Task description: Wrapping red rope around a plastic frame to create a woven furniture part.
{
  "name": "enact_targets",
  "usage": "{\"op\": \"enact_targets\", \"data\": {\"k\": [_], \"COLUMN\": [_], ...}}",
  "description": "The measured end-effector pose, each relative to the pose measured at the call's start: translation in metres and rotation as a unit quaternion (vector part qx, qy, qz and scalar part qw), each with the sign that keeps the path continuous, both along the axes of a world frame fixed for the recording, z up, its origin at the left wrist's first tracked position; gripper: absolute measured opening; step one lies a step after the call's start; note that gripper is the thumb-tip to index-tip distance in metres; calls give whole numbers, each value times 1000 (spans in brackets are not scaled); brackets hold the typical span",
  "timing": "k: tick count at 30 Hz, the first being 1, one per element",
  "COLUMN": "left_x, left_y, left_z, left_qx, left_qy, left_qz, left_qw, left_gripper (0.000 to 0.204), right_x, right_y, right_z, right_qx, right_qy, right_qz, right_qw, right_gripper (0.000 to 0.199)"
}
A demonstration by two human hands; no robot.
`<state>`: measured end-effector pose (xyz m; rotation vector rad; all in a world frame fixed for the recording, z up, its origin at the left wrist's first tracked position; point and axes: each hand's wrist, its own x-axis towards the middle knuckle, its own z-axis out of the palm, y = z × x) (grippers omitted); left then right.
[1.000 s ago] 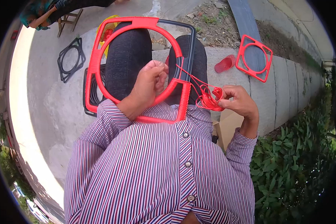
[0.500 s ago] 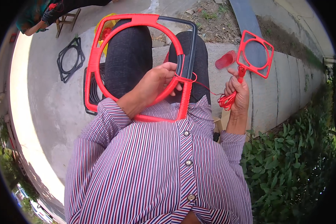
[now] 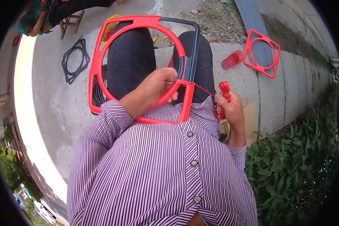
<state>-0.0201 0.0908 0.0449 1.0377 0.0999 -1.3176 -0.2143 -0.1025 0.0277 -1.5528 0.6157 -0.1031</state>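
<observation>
A square frame with a round ring inside it [image 3: 138, 21] rests upright against my lap and thighs. Red cord is wound over most of it, while the upper right part [image 3: 196, 41] shows bare black. My left hand [image 3: 160, 84] closes round the ring's lower right side, thumb on top. From the wrapped band at the right edge a red strand runs taut to my right hand [image 3: 231, 105]. That hand is closed on a bundle of red cord [image 3: 224, 88], which sticks up above the thumb.
A finished-looking red frame [image 3: 262, 54] and a red slipper [image 3: 232, 60] lie on the paving at the right. A bare black frame [image 3: 75, 60] is on the ground at the left. Another person's arm [image 3: 37, 24] shows at the far left near a wooden stool [image 3: 72, 22]. Bushes [image 3: 290, 169] grow close on the right.
My right hand has moved left and down with the cord bundle, closer to the frame. The loose loop at the frame's right edge has been drawn tight. My left hand keeps its grip.
</observation>
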Motion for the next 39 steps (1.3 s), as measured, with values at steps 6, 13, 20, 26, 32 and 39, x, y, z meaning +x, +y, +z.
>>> {"op": "enact_targets", "data": {"k": [6,13,20,26,32,39], "left_x": [17,4,-3,-1,-1,7], "left_y": [3,-5,2,-5,-11,0], "left_z": [7,-4,-13,-17,3,-13], "left_qx": [-28,17,-5,42,-17,-7], "left_qy": [-2,-45,-294,-144,-13,-10], "left_qz": [-66,-49,57,102,45,22], "left_qw": [997,998,954,983,999,1000], "left_gripper": [5,25,24,18,18,19], "right_x": [6,47,115,77,73,27], "right_y": [0,-24,42,9,31,3], "right_z": [-26,17,33,8,-11,3], "right_qx": [28,-193,-525,-481,-466,127], "right_qy": [-8,-127,-247,-171,-105,-292], "right_qz": [-29,-23,147,-17,104,-47], "right_qw": [999,973,801,860,873,947], "right_gripper": [15,16,26,30,28,15]}}
